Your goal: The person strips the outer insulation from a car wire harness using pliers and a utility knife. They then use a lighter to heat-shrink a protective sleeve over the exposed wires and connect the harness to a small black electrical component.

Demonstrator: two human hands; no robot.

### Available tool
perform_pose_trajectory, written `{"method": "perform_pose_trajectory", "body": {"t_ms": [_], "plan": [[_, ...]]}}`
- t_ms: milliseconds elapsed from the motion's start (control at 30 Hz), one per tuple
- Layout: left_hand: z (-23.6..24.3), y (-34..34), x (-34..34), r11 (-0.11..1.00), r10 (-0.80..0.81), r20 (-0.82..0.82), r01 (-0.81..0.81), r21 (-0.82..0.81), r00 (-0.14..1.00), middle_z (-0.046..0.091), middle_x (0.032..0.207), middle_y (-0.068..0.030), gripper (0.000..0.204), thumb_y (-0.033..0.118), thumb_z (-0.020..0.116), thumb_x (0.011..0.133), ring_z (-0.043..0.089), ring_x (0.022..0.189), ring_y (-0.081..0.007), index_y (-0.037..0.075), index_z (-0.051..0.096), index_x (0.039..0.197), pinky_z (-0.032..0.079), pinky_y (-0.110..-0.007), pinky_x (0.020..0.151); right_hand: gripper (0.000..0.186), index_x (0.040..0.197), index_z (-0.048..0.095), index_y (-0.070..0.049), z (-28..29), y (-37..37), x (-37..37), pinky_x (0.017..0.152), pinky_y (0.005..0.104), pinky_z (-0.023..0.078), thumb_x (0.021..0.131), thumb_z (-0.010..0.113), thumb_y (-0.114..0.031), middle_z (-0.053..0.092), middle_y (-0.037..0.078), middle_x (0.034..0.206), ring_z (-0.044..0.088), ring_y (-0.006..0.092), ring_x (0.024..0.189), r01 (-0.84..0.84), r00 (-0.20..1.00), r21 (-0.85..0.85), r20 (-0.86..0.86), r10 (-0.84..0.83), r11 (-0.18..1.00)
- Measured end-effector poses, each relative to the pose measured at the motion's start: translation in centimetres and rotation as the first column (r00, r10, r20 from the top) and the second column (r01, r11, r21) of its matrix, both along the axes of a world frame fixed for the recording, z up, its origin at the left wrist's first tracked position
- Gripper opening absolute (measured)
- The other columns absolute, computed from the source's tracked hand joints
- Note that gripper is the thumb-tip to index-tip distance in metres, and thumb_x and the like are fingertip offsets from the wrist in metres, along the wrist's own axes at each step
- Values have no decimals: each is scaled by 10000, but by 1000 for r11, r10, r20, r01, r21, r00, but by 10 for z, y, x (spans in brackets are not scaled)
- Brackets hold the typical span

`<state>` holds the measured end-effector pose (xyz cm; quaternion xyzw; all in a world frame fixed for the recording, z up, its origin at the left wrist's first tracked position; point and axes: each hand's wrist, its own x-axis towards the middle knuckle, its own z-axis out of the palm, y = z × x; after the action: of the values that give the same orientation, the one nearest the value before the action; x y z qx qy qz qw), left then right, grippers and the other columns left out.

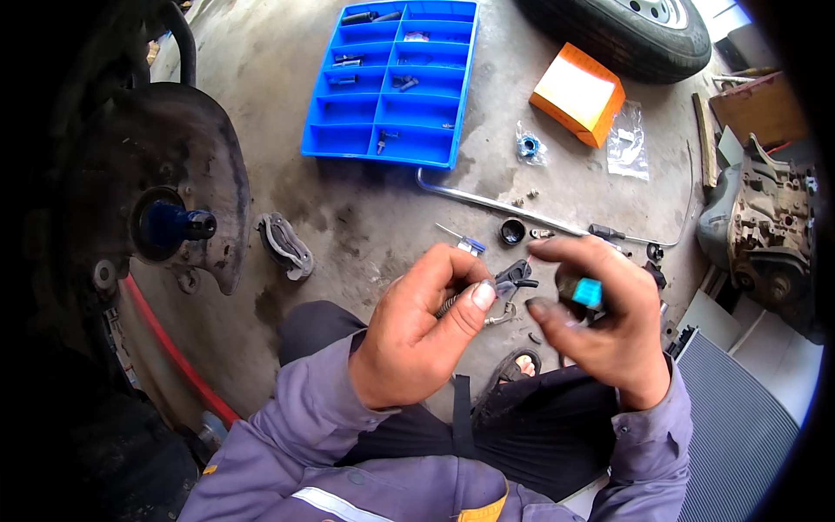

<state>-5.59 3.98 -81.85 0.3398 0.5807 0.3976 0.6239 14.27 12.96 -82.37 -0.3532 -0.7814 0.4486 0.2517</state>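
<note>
My left hand (409, 335) is closed, thumb and index finger pinching a slim ridged metal part (447, 305); most of it is hidden by the fingers. Just past the thumb tip shows a dark piece with a black end (524, 284); whether it belongs to the held part I cannot tell. To the right, my right hand (622, 322) has its thumb and index finger spread apart, facing the left hand. A turquoise-ended object (587, 293), slightly blurred, is tucked in its palm, held by the other fingers.
Beyond the hands lie a long metal bar (496, 202), a black round cap (512, 230) and a small screwdriver (465, 239). A blue compartment tray (376, 94), an orange box (578, 91) and a tyre (644, 39) stand farther off. At left are a brake caliper bracket (285, 247) and a wheel hub (178, 224).
</note>
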Motion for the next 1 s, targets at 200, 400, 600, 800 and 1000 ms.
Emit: {"method": "perform_pose_trajectory", "body": {"t_ms": [200, 400, 600, 800, 1000], "plan": [[-3, -4, 2, 994, -78, -99, 86, 69, 992, 582, 808, -85, 134, 127, 568, 1002, 543, 720, -133, -6, 554, 1014, 452, -298, 647, 359, 1034, 691, -64, -5, -3, 0, 563, 342, 504, 687, 772, -111, 616, 47, 843, 637, 225, 664, -169, 985, 291, 89, 149, 942], [1, -12, 4, 932, -310, -302, 351, 89, 901, 612, 781, -154, 133, 137, 564, 986, 628, 683, -317, 16, 578, 1041, 478, -379, 613, 254, 906, 671, -76, -14, -24, 7, 504, 307, 438, 732, 704, -258, 589, 29, 768, 574, 180, 576, -235, 966, 456, 205, 155, 858], [4, -24, 9, 879, -405, -229, 446, 168, 885, 622, 831, -199, 148, 127, 568, 971, 646, 756, -376, 18, 590, 1069, 497, -425, 625, 129, 763, 632, -70, -33, -16, 42, 496, 334, 460, 701, 740, -100, 589, 56, 666, 591, 197, 541, -5, 942, 625, 264, -205, 781], [-21, -35, 4, 972, -58, 327, 128, -197, 943, 474, 752, 23, 214, 218, 458, 1075, 374, 611, -46, 30, 548, 1124, 336, -214, 550, 153, 896, 648, -11, -38, 5, 79, 630, 304, 490, 845, 755, -108, 633, 95, 763, 612, 147, 694, 491, 809, -46, 394, -436, 870], [-12, -18, 2, 954, 128, 532, 42, -296, 837, 466, 729, -16, 212, 206, 436, 1076, 332, 532, -55, 27, 538, 1126, 310, -210, 481, 232, 915, 701, -67, -55, -7, 108, 767, 448, 535, 766, 751, -238, 699, 145, 895, 669, 362, 872, 91, 523, -40, 852, -13, 995]]}}
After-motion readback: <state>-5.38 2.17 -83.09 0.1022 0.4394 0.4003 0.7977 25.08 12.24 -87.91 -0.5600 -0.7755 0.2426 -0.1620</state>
